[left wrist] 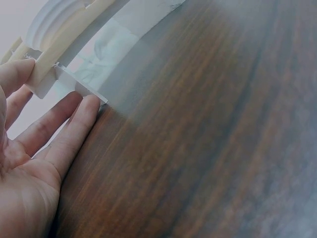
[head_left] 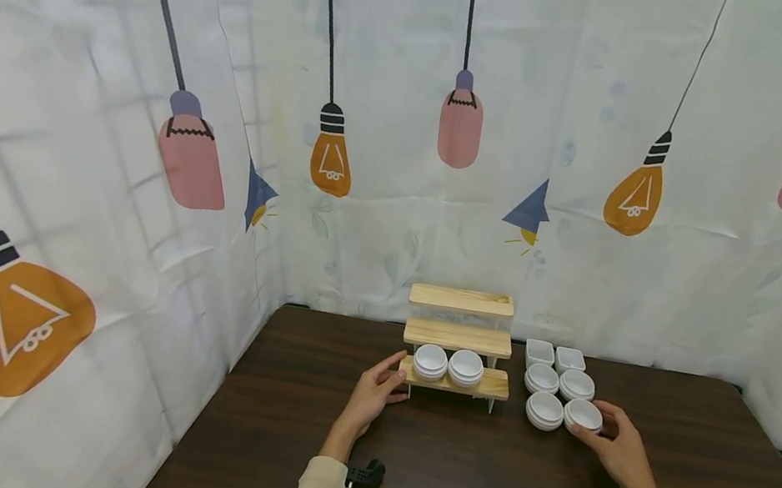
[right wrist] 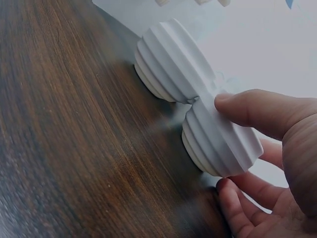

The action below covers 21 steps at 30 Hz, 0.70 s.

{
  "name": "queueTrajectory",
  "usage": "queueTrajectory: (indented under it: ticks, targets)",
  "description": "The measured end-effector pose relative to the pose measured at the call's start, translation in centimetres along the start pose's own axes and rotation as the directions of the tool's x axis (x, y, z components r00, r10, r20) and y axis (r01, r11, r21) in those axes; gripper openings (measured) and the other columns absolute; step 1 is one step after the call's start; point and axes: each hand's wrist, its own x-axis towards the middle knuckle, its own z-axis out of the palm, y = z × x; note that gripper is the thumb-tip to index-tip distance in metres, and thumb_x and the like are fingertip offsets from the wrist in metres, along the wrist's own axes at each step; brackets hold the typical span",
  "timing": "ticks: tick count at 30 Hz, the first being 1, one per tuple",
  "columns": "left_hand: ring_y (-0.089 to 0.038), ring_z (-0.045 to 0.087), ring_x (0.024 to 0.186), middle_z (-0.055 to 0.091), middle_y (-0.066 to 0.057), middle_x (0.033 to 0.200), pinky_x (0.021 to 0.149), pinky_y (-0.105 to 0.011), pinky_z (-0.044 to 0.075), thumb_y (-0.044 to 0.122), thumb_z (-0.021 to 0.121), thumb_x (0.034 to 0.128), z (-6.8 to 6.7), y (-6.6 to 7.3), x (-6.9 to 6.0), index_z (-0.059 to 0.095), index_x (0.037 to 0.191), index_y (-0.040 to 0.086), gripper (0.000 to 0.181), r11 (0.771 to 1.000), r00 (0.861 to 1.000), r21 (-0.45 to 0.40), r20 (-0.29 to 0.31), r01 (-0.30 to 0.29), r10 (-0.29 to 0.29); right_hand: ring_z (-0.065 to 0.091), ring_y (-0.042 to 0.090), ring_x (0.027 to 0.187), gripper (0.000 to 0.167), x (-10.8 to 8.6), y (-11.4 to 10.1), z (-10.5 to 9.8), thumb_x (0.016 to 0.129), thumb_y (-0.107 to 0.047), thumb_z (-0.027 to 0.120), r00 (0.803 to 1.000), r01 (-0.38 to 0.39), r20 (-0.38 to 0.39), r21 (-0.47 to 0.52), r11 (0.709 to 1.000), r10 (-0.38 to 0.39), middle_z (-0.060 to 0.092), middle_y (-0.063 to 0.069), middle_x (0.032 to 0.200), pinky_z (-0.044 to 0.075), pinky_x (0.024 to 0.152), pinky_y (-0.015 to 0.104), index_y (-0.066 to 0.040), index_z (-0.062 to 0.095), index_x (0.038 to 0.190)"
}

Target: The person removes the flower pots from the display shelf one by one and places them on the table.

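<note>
A tiered wooden stand point(head_left: 458, 337) with clear supports has two round white bowls on its lowest shelf point(head_left: 480, 383). At that shelf's left end, my left hand point(head_left: 372, 393) holds the edge between thumb and index finger. In the left wrist view, other fingertips point(left wrist: 90, 101) touch the clear side support point(left wrist: 79, 82). My right hand point(head_left: 617, 443) grips a round white bowl point(head_left: 583, 414) at the front right of the bowl group. The right wrist view shows the thumb on its rim and the fingers around its far side. Another ribbed bowl point(right wrist: 163, 62) touches it.
Beside the held bowl is another round bowl point(head_left: 544, 410), with two more round ones behind. Two squarish white dishes point(head_left: 539, 352) stand at the back. The dark wooden table point(head_left: 448, 472) meets a printed curtain point(head_left: 375, 250) along its back and left.
</note>
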Motion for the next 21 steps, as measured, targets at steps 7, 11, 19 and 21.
queueTrajectory:
  ticks: [7,11,19,21]
  targets:
    - [-0.039,0.065,0.116,0.066,-0.020,0.121,0.094,-0.040,0.063,0.023,0.060,0.1053,-0.1,-0.1,0.1,0.050,0.153,0.016,0.049,1.000,1.000,-0.008,-0.002,0.003,-0.003,0.055,0.038,0.117,0.078,-0.2,-0.2,-0.1,0.094,-0.034,0.077,1.000,0.014,-0.002,0.017,1.000,-0.014,0.049,0.036,0.142,0.049,0.072,0.015,0.004,0.039,0.150]
    - [-0.038,0.066,0.115,0.066,-0.019,0.120,0.094,-0.041,0.063,0.023,0.059,0.1055,-0.1,-0.1,0.0,0.050,0.153,0.015,0.049,1.000,1.000,-0.007,-0.006,0.000,0.000,0.054,0.042,0.119,0.073,-0.4,-0.8,-0.1,0.095,-0.033,0.075,0.999,0.012,-0.044,0.002,1.000,-0.012,0.051,0.035,0.140,0.046,0.072,0.014,0.004,0.040,0.148]
    - [-0.039,0.065,0.118,0.066,-0.020,0.123,0.095,-0.040,0.063,0.023,0.060,0.1053,-0.1,-0.3,0.2,0.050,0.153,0.017,0.049,1.000,1.000,-0.007,0.000,0.008,-0.008,0.049,0.043,0.126,0.066,-0.8,-2.3,-0.4,0.097,-0.033,0.072,0.988,0.000,-0.152,0.010,1.000,0.001,0.050,0.031,0.142,0.038,0.081,0.013,0.003,0.045,0.146]
    - [-0.039,0.065,0.119,0.066,-0.019,0.123,0.094,-0.039,0.063,0.023,0.060,0.1053,-0.1,-0.3,0.2,0.050,0.153,0.018,0.049,1.000,1.000,-0.005,-0.001,0.008,-0.008,0.050,0.038,0.123,0.061,-1.0,-2.8,-0.4,0.098,-0.030,0.072,0.979,0.002,-0.203,0.015,1.000,0.001,0.053,0.028,0.139,0.037,0.079,0.010,0.002,0.048,0.143]
